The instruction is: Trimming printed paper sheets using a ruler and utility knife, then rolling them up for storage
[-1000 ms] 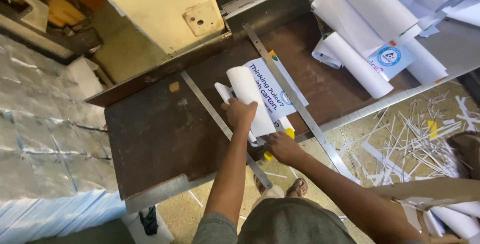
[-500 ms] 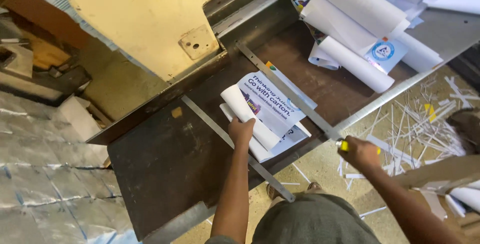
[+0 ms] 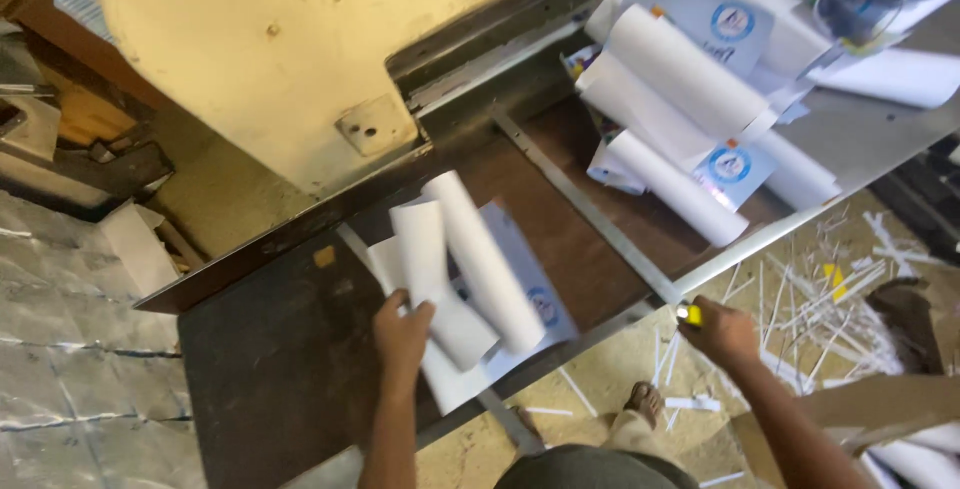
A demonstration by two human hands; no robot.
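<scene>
My left hand presses on a stack of curled white printed sheets lying on the dark metal bed of a cutting machine. The sheets' far edges roll up into two tubes. My right hand is off the bed's front edge, closed around a small yellow object, above the floor. A thin metal guide bar runs diagonally across the bed to the right of the sheets.
The cream machine housing looms over the bed's back. More rolled printed sheets pile at the upper right. White paper strips litter the floor. Silvery foil-covered stacks stand at the left. My foot shows below.
The sheets have slid left and toward the machine under my left hand. My right hand pulled back off the sheets to the bed's front edge with the yellow object. The camera shifted.
</scene>
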